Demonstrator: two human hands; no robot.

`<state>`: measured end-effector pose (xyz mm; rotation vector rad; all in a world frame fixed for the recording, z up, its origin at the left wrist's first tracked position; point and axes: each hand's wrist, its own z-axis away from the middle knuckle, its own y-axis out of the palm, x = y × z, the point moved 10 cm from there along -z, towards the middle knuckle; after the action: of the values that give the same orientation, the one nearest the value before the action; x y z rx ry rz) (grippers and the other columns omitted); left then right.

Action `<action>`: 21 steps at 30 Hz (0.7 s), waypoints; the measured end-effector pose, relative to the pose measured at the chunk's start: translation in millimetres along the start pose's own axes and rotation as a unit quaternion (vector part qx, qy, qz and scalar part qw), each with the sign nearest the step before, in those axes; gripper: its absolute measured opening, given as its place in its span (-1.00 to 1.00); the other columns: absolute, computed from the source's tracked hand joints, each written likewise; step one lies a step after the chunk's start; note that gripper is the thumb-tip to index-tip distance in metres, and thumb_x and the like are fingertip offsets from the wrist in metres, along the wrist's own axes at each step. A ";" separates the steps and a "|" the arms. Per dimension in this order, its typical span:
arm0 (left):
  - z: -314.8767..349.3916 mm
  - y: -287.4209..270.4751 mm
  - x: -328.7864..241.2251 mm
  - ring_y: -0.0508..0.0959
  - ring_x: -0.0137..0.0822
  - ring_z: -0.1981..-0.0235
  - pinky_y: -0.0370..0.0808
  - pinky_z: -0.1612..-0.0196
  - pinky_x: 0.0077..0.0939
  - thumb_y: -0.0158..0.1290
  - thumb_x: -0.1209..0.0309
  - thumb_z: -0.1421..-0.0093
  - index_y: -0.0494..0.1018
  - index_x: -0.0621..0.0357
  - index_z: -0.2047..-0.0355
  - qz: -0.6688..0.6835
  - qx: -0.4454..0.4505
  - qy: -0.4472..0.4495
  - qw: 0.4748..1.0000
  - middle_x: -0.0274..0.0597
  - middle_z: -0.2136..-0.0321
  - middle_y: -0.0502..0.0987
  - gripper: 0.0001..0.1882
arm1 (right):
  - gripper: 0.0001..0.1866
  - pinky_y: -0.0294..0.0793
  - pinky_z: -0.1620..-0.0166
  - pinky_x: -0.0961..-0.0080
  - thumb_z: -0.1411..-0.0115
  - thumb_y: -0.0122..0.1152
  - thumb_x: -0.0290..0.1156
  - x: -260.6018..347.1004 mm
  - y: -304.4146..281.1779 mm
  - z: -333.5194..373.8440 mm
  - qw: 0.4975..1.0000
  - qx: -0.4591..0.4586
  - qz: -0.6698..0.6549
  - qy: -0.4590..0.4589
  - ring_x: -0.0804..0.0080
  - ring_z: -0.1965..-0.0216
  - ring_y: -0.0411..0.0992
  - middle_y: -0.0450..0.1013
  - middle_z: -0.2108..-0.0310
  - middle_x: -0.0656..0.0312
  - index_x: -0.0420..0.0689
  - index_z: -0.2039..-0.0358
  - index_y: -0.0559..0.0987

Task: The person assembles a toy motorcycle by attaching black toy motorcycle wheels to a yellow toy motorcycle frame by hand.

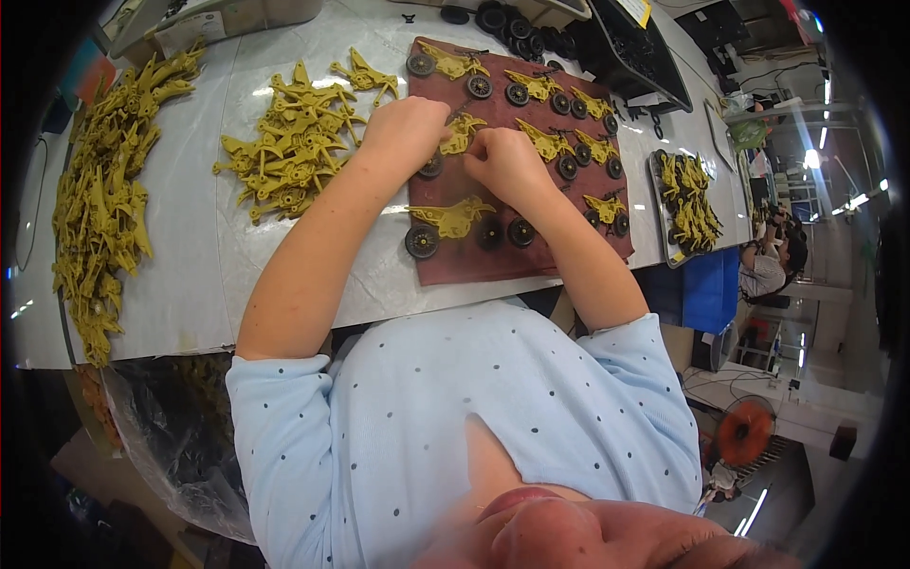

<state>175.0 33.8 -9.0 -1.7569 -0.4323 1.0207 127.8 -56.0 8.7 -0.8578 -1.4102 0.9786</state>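
My left hand (pixel 409 131) is closed, its fingertips pinching the near-left edge of a yellow toy motorcycle body (pixel 463 134). Close to the other end of that body, my right hand (pixel 507 163) is curled with thumb and fingers pressed together; what they grip is too small to make out. Beneath both hands lies a dark red mat (pixel 455 263). A black wheel (pixel 430 167) sits just below my left hand. Nearer to me on the mat rest another yellow body (pixel 452 217) and a few loose wheels (pixel 422 241).
Several toy motorcycles (pixel 548 142) stand in rows on the mat. To the left are a heap of yellow bodies (pixel 294 142) and a longer pile (pixel 104 199). Black wheels (pixel 517 28) and a black bin (pixel 630 52) are at the back; a loaded tray (pixel 675 254) is at right.
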 end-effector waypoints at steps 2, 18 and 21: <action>-0.7 0.6 0.1 0.57 -0.03 0.31 0.48 0.30 -0.15 0.11 0.21 -0.10 0.47 0.13 0.40 -0.001 -0.002 0.000 1.000 -0.07 0.44 0.56 -0.76 | -0.84 0.48 0.27 0.20 0.07 0.19 -0.44 -3.3 2.7 -4.5 1.000 0.019 -0.006 0.021 -0.05 0.42 0.50 0.49 0.53 -0.12 -0.31 0.57 0.56; -1.7 -0.5 0.0 0.55 0.00 0.33 0.46 0.32 -0.13 0.11 0.24 -0.10 0.46 0.14 0.42 0.009 0.003 -0.003 1.000 -0.05 0.46 0.55 -0.78 | -0.80 0.48 0.28 0.21 -0.03 0.16 -0.42 10.1 13.2 -2.3 0.996 0.008 0.085 -0.033 -0.06 0.40 0.49 0.49 0.50 -0.16 -0.34 0.53 0.56; -2.1 0.5 1.3 0.55 0.00 0.34 0.45 0.32 -0.12 0.11 0.23 -0.10 0.45 0.15 0.44 0.023 0.004 -0.006 1.000 -0.05 0.47 0.55 -0.77 | -0.77 0.46 0.34 0.29 -0.13 0.14 -0.36 -5.5 3.8 -1.0 0.998 0.054 0.004 0.015 0.05 0.46 0.50 0.52 0.50 -0.05 -0.31 0.43 0.59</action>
<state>177.3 33.2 -9.8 -1.7612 -0.3962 1.0631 129.1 -59.5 3.1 -0.7954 -1.3183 1.0338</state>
